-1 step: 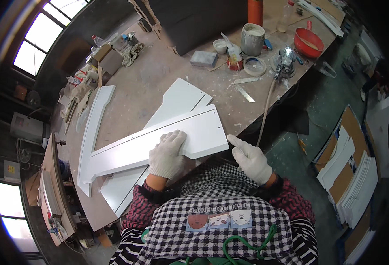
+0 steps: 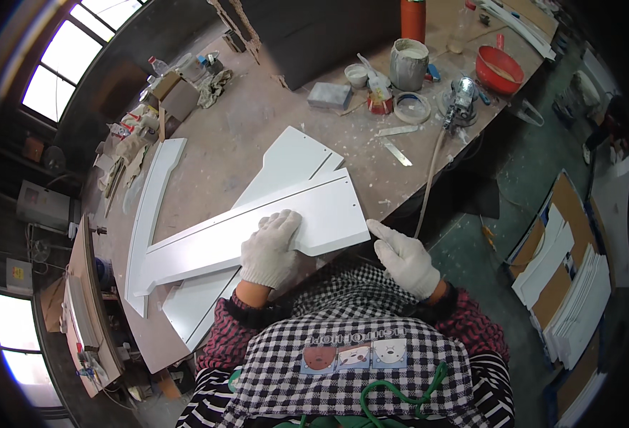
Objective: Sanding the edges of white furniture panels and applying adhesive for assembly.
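A long white tapered panel (image 2: 257, 232) lies slantwise on the workbench (image 2: 243, 135), on top of a second white panel (image 2: 293, 160). My left hand (image 2: 271, 248), in a white glove, rests flat on the top panel near its wide end. My right hand (image 2: 403, 258), also gloved, sits just off the bench's near edge. Its index finger reaches out and touches the panel's near right corner. Neither hand holds a tool.
A narrow white strip (image 2: 150, 207) lies at the bench's left. At the far end stand a grey bucket (image 2: 408, 63), a red bowl (image 2: 500, 69), a tape roll (image 2: 412, 108), a grey block (image 2: 330, 95) and a corded power tool (image 2: 460, 96). Stacked boards (image 2: 564, 285) sit on the floor at right.
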The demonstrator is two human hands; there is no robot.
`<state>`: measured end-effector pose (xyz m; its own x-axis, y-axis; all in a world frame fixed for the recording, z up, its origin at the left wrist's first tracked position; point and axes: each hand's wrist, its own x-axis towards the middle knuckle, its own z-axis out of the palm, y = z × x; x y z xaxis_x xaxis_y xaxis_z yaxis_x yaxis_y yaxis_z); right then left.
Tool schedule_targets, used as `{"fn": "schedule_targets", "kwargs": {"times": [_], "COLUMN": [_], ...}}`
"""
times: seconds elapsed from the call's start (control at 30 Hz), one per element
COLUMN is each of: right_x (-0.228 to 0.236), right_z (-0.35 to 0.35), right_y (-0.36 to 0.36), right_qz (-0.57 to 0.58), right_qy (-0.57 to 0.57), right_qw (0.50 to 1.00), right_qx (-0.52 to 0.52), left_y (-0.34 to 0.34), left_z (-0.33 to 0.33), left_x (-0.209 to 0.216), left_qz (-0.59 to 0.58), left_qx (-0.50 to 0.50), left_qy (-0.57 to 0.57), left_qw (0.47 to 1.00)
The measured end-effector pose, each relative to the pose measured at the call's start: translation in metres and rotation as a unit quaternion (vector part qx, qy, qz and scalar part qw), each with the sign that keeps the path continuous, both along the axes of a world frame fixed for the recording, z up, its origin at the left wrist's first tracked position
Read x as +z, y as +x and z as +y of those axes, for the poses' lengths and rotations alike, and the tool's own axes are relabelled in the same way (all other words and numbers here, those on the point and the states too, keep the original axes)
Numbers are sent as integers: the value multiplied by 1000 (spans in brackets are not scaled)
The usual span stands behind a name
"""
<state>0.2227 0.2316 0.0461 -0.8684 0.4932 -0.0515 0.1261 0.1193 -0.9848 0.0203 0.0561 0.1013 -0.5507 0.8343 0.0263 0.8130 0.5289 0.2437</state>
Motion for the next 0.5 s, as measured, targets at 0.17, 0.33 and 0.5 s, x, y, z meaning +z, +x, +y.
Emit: {"fn": "schedule_targets", "kwargs": {"times": [0.17, 0.33, 0.5], "right_x": [12, 25, 25], "right_z": [-2, -2, 1], "right_y": [-1, 0, 1], "right_qz": [19, -17, 27], "right_qy": [66, 63, 108], "right_qw": [998, 998, 994], "right_qx": [4, 13, 13], "left_y": [-8, -15, -18], "left_z": [2, 1, 6], "left_x": [3, 2, 8], "left_qz": [6, 10, -18], "left_qx": [7, 2, 12], "left_qy": [-27, -18, -24], "left_qw": [1000, 1000, 999]}}
